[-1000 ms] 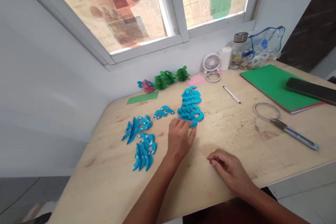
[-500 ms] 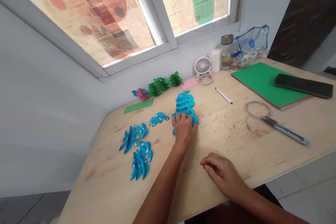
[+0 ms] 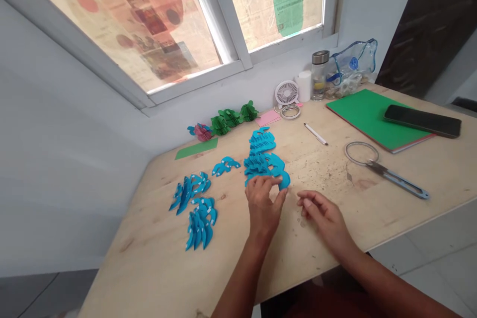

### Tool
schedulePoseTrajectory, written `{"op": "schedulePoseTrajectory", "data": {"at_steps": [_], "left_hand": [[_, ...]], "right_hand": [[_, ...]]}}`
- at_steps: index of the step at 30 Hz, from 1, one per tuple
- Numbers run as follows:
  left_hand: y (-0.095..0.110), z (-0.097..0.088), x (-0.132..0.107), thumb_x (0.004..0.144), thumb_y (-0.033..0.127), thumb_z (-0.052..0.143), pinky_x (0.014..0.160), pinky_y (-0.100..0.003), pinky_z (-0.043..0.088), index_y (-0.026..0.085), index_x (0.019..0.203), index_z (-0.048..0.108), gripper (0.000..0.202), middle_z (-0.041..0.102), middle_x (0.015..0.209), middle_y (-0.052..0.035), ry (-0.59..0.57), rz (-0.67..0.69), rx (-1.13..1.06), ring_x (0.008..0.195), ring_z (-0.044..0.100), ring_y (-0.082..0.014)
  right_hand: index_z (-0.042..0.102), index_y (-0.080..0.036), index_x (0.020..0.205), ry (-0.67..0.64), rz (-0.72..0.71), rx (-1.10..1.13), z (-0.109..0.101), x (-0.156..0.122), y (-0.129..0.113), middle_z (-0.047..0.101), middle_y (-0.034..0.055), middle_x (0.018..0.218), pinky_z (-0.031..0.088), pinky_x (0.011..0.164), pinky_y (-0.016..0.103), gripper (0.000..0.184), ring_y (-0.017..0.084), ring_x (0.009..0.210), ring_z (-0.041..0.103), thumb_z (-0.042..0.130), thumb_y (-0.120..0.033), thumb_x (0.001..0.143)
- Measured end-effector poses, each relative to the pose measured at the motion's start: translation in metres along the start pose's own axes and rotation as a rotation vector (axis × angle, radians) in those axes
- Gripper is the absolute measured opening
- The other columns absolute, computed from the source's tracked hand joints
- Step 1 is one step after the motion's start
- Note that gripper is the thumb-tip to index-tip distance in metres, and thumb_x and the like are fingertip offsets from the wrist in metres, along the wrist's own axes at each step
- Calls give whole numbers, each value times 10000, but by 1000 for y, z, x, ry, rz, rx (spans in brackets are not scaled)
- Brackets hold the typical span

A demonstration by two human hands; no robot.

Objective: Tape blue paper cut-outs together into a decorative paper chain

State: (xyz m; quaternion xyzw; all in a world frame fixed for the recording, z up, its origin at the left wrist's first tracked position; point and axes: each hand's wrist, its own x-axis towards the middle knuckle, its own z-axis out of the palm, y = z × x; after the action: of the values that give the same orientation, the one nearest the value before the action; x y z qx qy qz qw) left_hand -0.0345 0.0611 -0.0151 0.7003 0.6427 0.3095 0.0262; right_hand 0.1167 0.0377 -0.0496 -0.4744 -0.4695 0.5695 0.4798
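Note:
My left hand is at the near end of a row of blue cut-paper pieces. Its thumb and forefinger close on a wavy-edged blue paper cutout that sticks out to the right. The other fingers cover part of the row. Behind them stands a bunch of folded blue paper pieces, with a second bunch farther back. To the right, my right hand hovers just above the table, fingers curled and thumb pressed to them, nothing visible inside. More blue pieces with white patches lie to the left.
A craft knife and a metal ring lie on the right, near a green folder bearing a phone. A white pen is mid-table. Along the wall stand green paper shapes, a small fan and a bottle.
My left hand has drawn back toward me and its thumb has spread to the right, with the blue cutout shifted the same way. My right hand has risen forward, closer to the left.

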Motion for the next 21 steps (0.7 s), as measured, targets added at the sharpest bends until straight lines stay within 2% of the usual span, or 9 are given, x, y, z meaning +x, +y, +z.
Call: {"op": "schedulePoseTrajectory", "data": {"at_steps": [2,5,10,15,21], "left_hand": [[10,-7,-18,781,173,670,881,-407,435,213,892,644,120,687,903,-41,2,5,-229,958,569,-240],[20,-14,-40,780,155,658,863,-392,451,222,890,639,130,691,904,-33,-89,-33,-438,935,577,-228],[27,-19,-58,779,201,654,860,-392,460,232,882,655,108,693,921,-48,-184,-136,-604,937,600,-239],[29,-20,-66,773,214,655,882,-387,453,223,876,661,104,687,973,-61,-227,-235,-732,966,617,-242],[32,-19,-76,819,267,615,896,-362,446,207,902,674,119,712,955,-63,-257,-361,-874,946,636,-231]], "right_hand": [[651,-185,1034,8,41,83,-3,5,-8,659,48,814,453,640,288,355,149,669,551,570,-469,837],[687,-176,960,-61,119,181,-5,8,-17,631,25,707,443,640,279,364,148,663,545,598,-501,820],[695,-192,938,-94,219,291,-5,3,-19,686,49,846,458,681,283,318,164,746,578,696,-454,759],[686,-190,936,-99,242,309,-5,-4,-20,674,29,751,460,692,296,311,174,737,592,728,-421,732],[680,-191,988,-109,254,280,-8,-10,-18,685,24,772,460,728,305,326,162,731,600,722,-406,747]]}}
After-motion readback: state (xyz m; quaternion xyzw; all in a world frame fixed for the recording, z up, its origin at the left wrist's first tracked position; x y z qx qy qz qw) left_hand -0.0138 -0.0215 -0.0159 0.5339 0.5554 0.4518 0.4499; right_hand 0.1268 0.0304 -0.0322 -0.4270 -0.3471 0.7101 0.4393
